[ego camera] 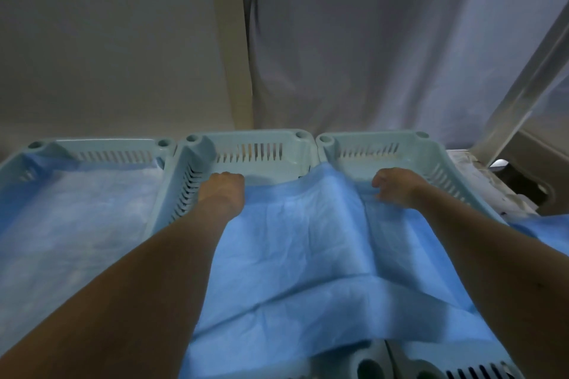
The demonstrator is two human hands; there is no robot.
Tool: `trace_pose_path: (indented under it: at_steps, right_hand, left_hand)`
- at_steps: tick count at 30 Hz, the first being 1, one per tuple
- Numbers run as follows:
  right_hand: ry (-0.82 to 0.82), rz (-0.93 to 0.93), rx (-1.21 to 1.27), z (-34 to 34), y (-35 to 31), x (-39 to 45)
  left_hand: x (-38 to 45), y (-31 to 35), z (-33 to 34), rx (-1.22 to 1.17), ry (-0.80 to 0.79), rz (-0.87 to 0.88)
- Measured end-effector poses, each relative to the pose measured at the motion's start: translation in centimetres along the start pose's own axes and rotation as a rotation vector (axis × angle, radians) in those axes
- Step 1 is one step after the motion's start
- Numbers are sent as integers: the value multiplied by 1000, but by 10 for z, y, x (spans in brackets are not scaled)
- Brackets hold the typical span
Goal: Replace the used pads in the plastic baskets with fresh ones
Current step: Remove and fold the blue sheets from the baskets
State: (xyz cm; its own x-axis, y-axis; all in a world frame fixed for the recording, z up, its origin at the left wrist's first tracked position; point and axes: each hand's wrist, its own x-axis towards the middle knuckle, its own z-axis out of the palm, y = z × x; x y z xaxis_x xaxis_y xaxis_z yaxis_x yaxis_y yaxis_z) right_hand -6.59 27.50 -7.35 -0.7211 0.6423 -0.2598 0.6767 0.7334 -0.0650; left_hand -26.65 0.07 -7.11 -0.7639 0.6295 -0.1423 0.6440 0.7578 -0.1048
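While both arms reached forward over the row of baskets, the left hand point(222, 186) lay at the far left corner of the middle basket point(251, 140), fingers curled down onto the far edge of a blue pad point(292, 240), apparently tucking it toward the back wall; whether it pinched the sheet or merely pressed it could not be told. The right hand point(397, 188) lay over the same pad inside the right basket point(374, 140), fingers loosely curled and seemingly gathering a fold of the material. That one sheet was draped across the shared rims of the middle and right baskets, so it sat in neither properly; in my judgement it was being spread and squared before being settled into a single basket, which would explain the hands being held at its two far corners. The near edge of the pad hung over the front rims. A strip of bare plastic floor showed beyond the pad's far edge in both baskets. The left basket point(101, 148) already held a pale blue pad point(77, 224) lying flat; whether used or fresh could not be determined. Count: three baskets side by side against a grey curtain point(369, 40), two pads in view, two hands engaged. A further blue sheet edge point(535, 226) showed at the right, its nature unclear.
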Motion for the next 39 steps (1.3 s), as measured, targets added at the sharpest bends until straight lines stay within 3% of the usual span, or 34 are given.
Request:
trace_pose_path:
  at_steps: [10,14,17,22,25,34,39]
  right_hand:
    - [55,-13,33,-3,8,-13]
    - [158,-47,335,-9,14,-18]
    - [178,-43,604,-21,15,-24]
    - [3,42,773,-35,22,-33]
    - [-35,43,752,-40,26,-35]
    - [101,-9,769,-63,44,-44]
    - [184,16,774,-65,30,-38]
  left_hand:
    - [-8,-8,3,-51,76,-4]
    - [-13,-11,-2,-23,234,-2]
    - [-21,-13,-8,-68,245,53]
    - [-31,-17,-15,-225,172,56]
    - [-35,-17,-23,-234,151,76]
    - [-49,-34,-43,-230,298,34]
    - [-40,-34,-43,-231,250,-20]
